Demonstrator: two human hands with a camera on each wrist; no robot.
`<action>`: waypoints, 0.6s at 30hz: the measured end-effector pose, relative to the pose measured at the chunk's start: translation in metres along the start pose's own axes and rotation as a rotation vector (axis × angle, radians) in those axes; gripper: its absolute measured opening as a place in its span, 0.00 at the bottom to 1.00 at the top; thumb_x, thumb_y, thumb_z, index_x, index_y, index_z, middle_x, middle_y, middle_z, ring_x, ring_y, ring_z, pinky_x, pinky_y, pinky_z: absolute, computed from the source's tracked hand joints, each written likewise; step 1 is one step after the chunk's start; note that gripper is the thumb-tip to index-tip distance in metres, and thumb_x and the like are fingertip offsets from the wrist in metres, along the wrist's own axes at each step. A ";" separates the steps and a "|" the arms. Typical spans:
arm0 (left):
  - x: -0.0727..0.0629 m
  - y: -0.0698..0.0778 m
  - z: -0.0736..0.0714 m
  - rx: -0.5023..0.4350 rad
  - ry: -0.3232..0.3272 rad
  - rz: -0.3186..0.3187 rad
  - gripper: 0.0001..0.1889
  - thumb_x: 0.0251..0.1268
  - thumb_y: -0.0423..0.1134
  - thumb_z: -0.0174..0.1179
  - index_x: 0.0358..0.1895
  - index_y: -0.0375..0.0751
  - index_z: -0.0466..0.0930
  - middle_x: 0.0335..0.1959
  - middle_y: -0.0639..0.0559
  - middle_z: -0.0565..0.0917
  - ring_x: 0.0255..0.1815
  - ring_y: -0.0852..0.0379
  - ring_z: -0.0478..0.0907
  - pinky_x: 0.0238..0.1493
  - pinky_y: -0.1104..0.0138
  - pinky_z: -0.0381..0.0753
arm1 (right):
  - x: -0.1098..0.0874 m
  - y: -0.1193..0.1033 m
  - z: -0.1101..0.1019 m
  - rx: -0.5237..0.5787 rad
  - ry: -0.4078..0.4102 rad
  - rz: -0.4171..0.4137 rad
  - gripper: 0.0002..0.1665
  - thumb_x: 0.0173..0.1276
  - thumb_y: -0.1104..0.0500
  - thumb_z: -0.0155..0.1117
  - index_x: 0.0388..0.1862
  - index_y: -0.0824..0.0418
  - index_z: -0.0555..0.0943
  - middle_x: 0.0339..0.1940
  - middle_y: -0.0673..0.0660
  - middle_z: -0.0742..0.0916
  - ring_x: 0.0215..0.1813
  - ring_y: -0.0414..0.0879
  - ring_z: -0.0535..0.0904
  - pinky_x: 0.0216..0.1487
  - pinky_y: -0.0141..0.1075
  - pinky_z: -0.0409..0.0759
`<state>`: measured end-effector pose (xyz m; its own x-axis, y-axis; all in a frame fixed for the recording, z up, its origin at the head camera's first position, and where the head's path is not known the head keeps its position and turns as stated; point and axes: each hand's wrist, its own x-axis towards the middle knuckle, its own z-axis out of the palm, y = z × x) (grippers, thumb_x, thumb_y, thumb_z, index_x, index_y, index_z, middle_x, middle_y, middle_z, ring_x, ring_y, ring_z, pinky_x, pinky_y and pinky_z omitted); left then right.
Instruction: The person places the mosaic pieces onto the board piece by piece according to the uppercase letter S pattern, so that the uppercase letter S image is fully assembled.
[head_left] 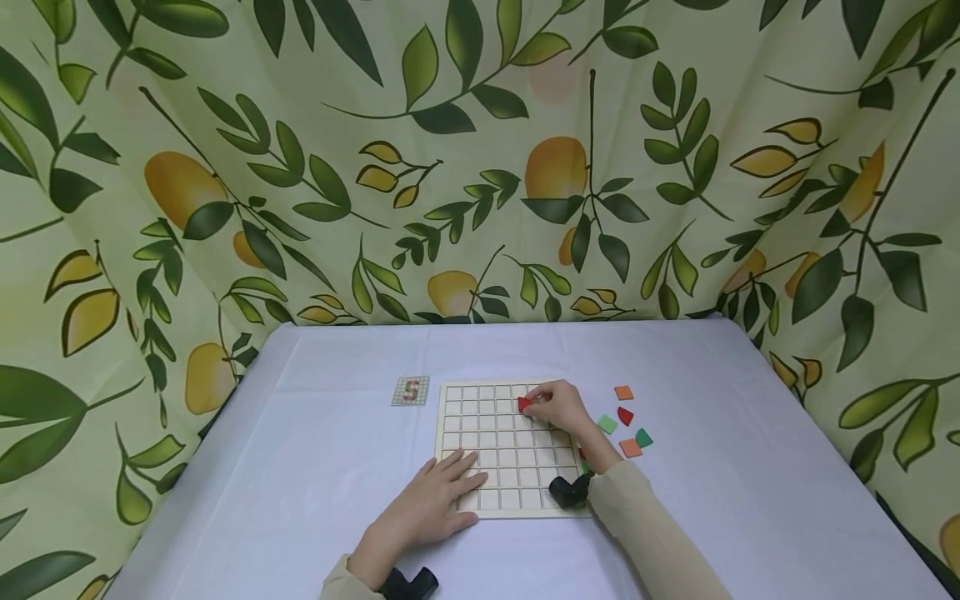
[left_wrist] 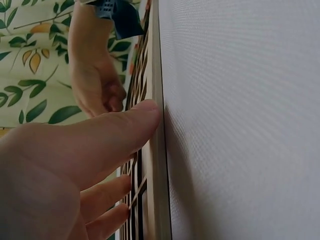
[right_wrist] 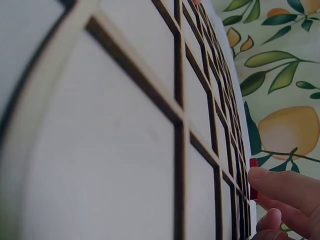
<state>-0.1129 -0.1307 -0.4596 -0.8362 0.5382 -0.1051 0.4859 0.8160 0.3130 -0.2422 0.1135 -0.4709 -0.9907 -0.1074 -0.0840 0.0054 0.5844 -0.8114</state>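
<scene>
A pale wooden grid board lies on the white-covered table. My right hand pinches a small red tile over the board's upper right cells; in the right wrist view the red tile shows edge-on between thumb and fingers. Whether the tile touches the board I cannot tell. My left hand rests on the board's lower left corner, fingers spread. In the left wrist view the thumb of the left hand lies against the board's edge.
Right of the board lie loose tiles: orange, red, light green, dark green and another orange one. Others are partly hidden by the right forearm. A small pattern card lies left of the board. Leaf-printed curtain surrounds the table.
</scene>
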 end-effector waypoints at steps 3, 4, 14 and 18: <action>0.000 0.000 0.000 0.000 -0.004 -0.003 0.29 0.63 0.56 0.59 0.67 0.55 0.71 0.75 0.51 0.65 0.77 0.46 0.60 0.72 0.42 0.63 | 0.001 0.000 0.001 0.001 -0.002 0.017 0.11 0.57 0.62 0.71 0.39 0.64 0.87 0.20 0.52 0.74 0.26 0.44 0.65 0.25 0.32 0.63; 0.001 0.000 0.000 0.001 -0.006 -0.003 0.29 0.63 0.56 0.59 0.67 0.55 0.71 0.75 0.52 0.65 0.77 0.46 0.60 0.72 0.42 0.63 | 0.001 0.000 0.002 -0.006 0.001 0.019 0.11 0.57 0.61 0.71 0.39 0.64 0.87 0.20 0.52 0.75 0.26 0.43 0.65 0.25 0.32 0.63; 0.000 -0.002 -0.001 -0.046 -0.009 -0.002 0.28 0.63 0.54 0.59 0.67 0.55 0.71 0.75 0.51 0.66 0.78 0.45 0.59 0.73 0.41 0.61 | 0.003 -0.003 0.008 -0.052 0.019 0.003 0.10 0.54 0.61 0.73 0.36 0.63 0.88 0.21 0.53 0.79 0.26 0.43 0.66 0.26 0.30 0.64; -0.001 -0.002 -0.002 -0.046 -0.016 -0.003 0.28 0.63 0.54 0.59 0.67 0.56 0.71 0.75 0.51 0.66 0.78 0.45 0.59 0.73 0.42 0.61 | 0.003 -0.004 0.009 -0.062 0.016 0.019 0.10 0.54 0.61 0.74 0.36 0.62 0.88 0.22 0.53 0.78 0.26 0.43 0.66 0.25 0.31 0.63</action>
<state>-0.1135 -0.1328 -0.4585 -0.8336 0.5390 -0.1208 0.4707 0.8075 0.3555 -0.2439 0.1042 -0.4732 -0.9925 -0.0834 -0.0889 0.0159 0.6350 -0.7723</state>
